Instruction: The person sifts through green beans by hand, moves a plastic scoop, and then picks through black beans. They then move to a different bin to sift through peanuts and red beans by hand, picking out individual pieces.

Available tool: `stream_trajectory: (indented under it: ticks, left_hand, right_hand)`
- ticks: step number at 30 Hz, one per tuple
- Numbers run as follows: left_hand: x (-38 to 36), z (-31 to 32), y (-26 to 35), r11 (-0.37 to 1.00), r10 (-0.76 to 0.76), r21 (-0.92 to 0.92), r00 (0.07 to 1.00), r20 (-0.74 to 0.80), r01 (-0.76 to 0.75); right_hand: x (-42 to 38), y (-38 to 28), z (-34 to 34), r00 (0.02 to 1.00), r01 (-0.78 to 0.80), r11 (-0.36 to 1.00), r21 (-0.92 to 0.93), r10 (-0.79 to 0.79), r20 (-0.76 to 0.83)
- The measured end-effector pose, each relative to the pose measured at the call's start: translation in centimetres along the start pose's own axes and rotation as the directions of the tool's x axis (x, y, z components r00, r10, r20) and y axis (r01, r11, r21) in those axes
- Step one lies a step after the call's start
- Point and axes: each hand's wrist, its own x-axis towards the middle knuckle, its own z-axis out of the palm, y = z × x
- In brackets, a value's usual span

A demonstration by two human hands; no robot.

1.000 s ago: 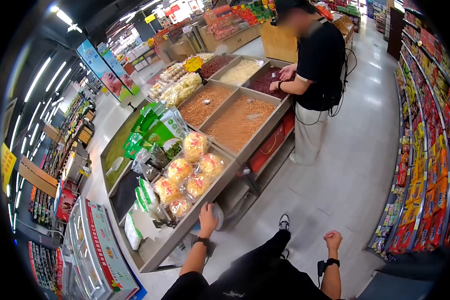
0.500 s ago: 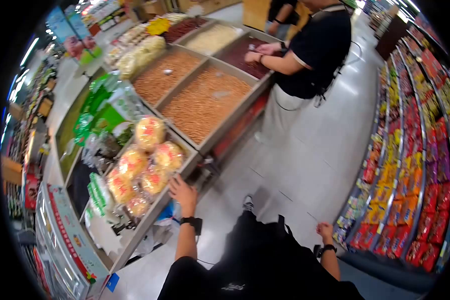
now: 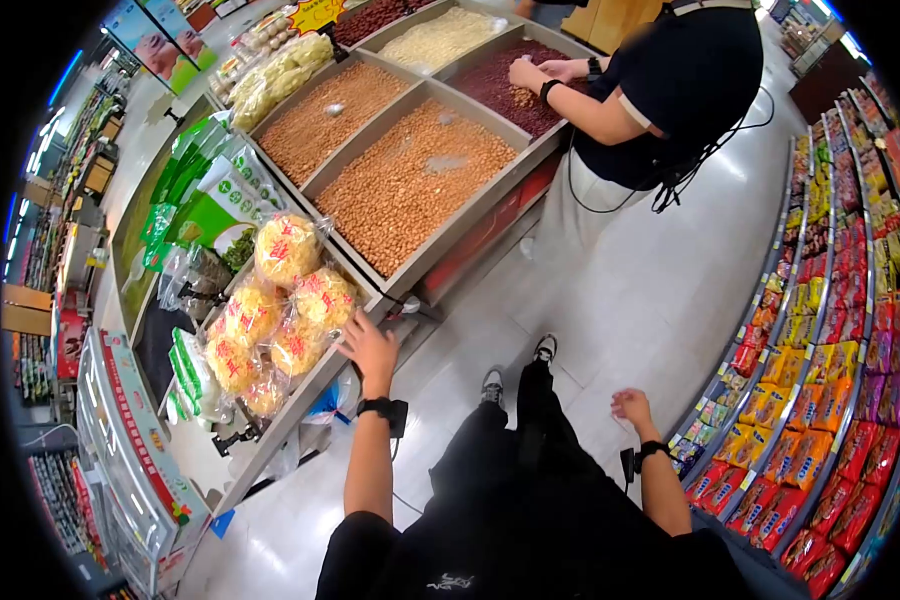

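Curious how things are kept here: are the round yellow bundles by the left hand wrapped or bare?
Wrapped: shiny, creased clear plastic surrounds the round yellow bundles. Whether it is fully sealed, I cannot tell.

Left hand (image 3: 372,354) stretches forward; right hand (image 3: 631,408) seems half-curled.

The top edge crops the other person (image 3: 685,85); whether the left hand (image 3: 373,352) touches the packages (image 3: 298,346) is unclear

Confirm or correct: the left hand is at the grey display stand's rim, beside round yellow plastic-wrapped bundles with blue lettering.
Blue is wrong: in the head view, the round yellow plastic-wrapped bundles have red lettering. The left hand is at the grey display stand's rim beside them.
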Motion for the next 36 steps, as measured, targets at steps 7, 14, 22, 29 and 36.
stream_trajectory:
  ticks: [7,14,22,29,36]
  left_hand:
    - [0.8,-1.6,-0.1,0.999,-0.044,-0.013,0.996,0.082,0.045]
    - [2.0,1.1,0.2,0.994,-0.010,-0.106,0.999,-0.046,0.005]
    - [4.4,-2.8,8.5,0.939,0.019,-0.331,0.975,-0.223,-0.094]
    - [13.3,0.7,10.0,0.920,0.232,-0.329,0.973,0.014,-0.214]
    - [17.1,4.3,10.5,0.981,0.031,-0.193,0.967,0.254,0.019]
  right_hand:
    - [7.6,-8.9,3.3,0.979,0.079,0.987,-0.140,-0.050,0.195]
    - [14.2,-16.2,8.3,0.852,0.516,0.762,-0.391,-0.407,0.330]
    - [7.2,-34.4,16.7,0.592,0.804,0.550,-0.229,-0.696,0.406]
    - [7.9,-44.1,22.9,0.222,0.928,0.136,-0.348,-0.949,0.222]
    - [12.3,-50.5,31.7,0.373,0.787,0.117,-0.606,-0.873,0.315]
